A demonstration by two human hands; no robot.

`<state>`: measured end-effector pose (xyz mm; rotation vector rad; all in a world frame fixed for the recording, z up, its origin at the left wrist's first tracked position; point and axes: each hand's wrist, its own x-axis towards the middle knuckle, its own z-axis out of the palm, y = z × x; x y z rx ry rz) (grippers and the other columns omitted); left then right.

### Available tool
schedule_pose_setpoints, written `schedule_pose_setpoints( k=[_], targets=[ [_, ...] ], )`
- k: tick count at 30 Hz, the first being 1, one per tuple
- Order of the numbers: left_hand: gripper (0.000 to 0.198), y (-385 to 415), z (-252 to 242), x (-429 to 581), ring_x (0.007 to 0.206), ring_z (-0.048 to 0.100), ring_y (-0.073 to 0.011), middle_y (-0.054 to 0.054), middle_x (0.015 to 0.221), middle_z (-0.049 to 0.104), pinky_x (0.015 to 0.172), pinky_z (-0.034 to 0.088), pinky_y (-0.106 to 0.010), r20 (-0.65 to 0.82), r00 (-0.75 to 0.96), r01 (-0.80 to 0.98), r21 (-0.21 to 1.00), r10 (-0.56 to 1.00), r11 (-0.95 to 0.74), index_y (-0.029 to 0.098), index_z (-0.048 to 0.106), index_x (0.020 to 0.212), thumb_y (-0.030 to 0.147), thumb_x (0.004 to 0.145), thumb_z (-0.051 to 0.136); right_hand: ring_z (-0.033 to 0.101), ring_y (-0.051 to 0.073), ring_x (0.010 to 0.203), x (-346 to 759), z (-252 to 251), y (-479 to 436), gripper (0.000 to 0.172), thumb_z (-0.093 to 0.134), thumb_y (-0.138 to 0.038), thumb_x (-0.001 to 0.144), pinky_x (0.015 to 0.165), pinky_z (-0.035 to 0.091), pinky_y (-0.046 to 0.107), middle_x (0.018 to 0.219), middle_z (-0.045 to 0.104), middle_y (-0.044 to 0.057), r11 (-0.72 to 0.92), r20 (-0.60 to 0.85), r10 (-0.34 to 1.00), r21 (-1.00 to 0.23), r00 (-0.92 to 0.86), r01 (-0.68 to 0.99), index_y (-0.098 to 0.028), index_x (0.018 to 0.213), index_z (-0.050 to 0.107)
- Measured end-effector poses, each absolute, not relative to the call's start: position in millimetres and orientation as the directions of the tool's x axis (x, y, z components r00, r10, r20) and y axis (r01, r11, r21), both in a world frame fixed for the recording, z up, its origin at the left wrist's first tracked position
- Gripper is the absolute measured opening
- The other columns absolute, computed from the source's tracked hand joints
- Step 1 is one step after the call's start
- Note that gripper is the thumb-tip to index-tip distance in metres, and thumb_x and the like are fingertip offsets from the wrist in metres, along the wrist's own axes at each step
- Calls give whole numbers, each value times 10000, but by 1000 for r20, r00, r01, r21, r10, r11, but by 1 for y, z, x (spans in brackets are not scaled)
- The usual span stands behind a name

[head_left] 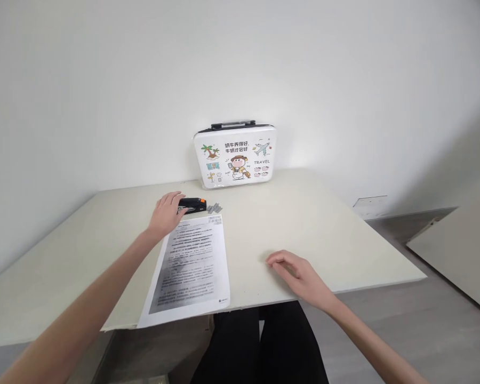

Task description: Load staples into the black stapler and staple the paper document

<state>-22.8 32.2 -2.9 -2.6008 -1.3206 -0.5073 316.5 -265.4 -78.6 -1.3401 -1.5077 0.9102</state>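
My left hand (166, 213) reaches across the table and rests on the left end of a black and orange stapler (192, 205), its fingers curled over it. Small grey strips of staples (214, 208) lie just right of the stapler. A printed sheet of paper (192, 266) lies in front of them, with its near edge hanging over the table's front edge. My right hand (298, 272) rests on the table to the right of the sheet, fingers loosely spread, holding nothing.
A white case (234, 156) with cartoon pictures and a black handle stands upright against the wall at the back of the cream table (344, 234). Another pale tabletop (460, 250) is at the right. My dark-clad legs are below the table edge.
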Motion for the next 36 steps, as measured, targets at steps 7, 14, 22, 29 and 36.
schedule_pose_setpoints(
  k=[7,14,22,29,36],
  targets=[
    [417,72,11,14,1152,645,-419,-237,1209,712,987,438,-552,155,518,853,-159,841,-497,141,654,1157,472,995,459,703,262,1032,316,-68,-266,231,512,-446,1026,891,568,425,1091,748,58,124,140,990,-945,32,302,-326,1041,708],
    [455,41,13,-4,1142,638,-415,-232,1227,669,963,454,-540,276,532,847,-180,800,-501,142,617,1234,435,1048,322,708,241,1001,318,-68,-263,230,513,-405,1025,891,552,389,1031,760,46,155,172,985,-946,34,284,-293,1020,714],
    [396,-30,37,34,1096,642,-347,-148,1265,658,954,489,-471,463,590,773,-89,661,-628,191,573,1307,436,1058,387,693,229,1015,318,-69,-263,258,528,-447,1022,944,536,387,1036,750,52,150,159,987,-967,28,207,-264,1031,710],
    [251,-104,24,108,969,677,-277,-85,1156,692,847,517,-410,350,775,535,78,526,-841,223,584,1217,384,1051,485,692,227,963,342,-80,-245,344,544,-561,992,945,548,393,1018,741,68,164,188,962,-978,200,129,-247,1008,682],
    [197,-143,-13,157,963,690,-274,-77,1137,680,896,529,-439,260,855,424,148,449,-894,212,580,1188,331,1035,544,708,244,1042,376,-80,-235,430,516,-631,986,987,538,402,1112,754,89,78,145,927,-977,345,200,-241,1087,666]
  ],
)
